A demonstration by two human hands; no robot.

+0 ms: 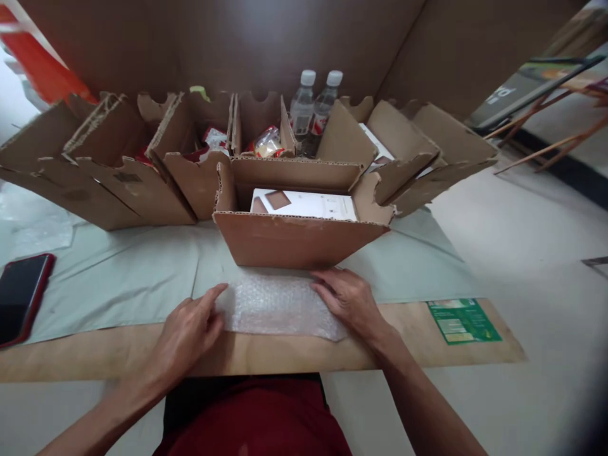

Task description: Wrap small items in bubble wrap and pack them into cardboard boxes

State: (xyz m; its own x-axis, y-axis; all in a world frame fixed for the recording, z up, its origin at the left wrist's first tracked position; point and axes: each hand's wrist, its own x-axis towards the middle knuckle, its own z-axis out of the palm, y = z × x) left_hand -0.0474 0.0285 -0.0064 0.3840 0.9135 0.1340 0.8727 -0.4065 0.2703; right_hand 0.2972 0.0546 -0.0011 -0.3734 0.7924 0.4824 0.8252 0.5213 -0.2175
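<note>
A flat sheet or pouch of bubble wrap [280,307] lies at the table's front, between my two hands. My left hand [192,329] rests at its left edge, index finger stretched along the upper left corner and the thumb lower down, apart from it. At the upper right, my right hand [349,301] has its thumb and index finger close together on the wrap's edge; the other fingers are partly hidden. Just behind the wrap stands an open cardboard box [299,240], holding a white box [308,206] with brown squares printed on it.
Behind stands a row of open cardboard bins [166,196], some with red packets. Two clear bottles [303,104] stand among them. A red-edged phone [21,297] lies far left, near loose plastic wrap [38,215]. A green printed card [463,321] lies at the front right.
</note>
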